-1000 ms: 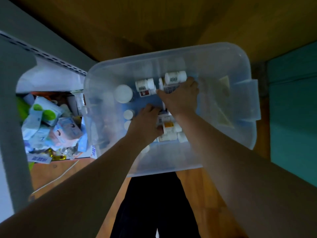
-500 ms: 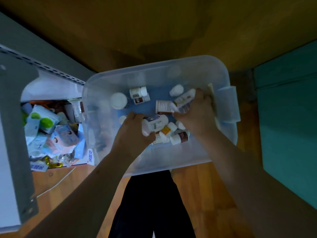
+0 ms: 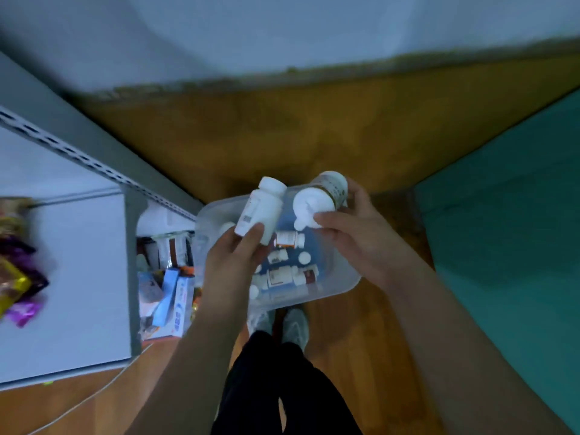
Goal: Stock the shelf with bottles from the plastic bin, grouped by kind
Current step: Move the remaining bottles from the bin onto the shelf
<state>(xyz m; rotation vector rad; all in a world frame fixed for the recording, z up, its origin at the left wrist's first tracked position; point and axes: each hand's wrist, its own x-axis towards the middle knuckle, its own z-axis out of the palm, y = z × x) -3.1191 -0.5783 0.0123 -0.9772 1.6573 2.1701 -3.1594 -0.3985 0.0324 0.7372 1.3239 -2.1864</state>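
Observation:
My left hand (image 3: 233,259) grips a white bottle (image 3: 262,208) with a barcode label, held above the clear plastic bin (image 3: 342,287) on the floor. My right hand (image 3: 354,237) holds a white-capped bottle with a brown label (image 3: 320,199), and a second small white cap shows under my thumb. Both hands are raised over the bin. Several more white bottles (image 3: 287,273) lie on the bin's blue bottom. The grey metal shelf (image 3: 72,277) stands to my left.
Snack packets in purple and yellow (image 3: 15,274) lie on the shelf's white top board. Boxes and packets (image 3: 171,296) crowd the lower shelf level. A teal panel (image 3: 508,233) is on the right. My feet (image 3: 282,321) stand just behind the bin on the wooden floor.
Both hands lifted out of the bin, each holding a bottle. The view pulled up and back, so the bin looks smaller and the shelf top came into sight.

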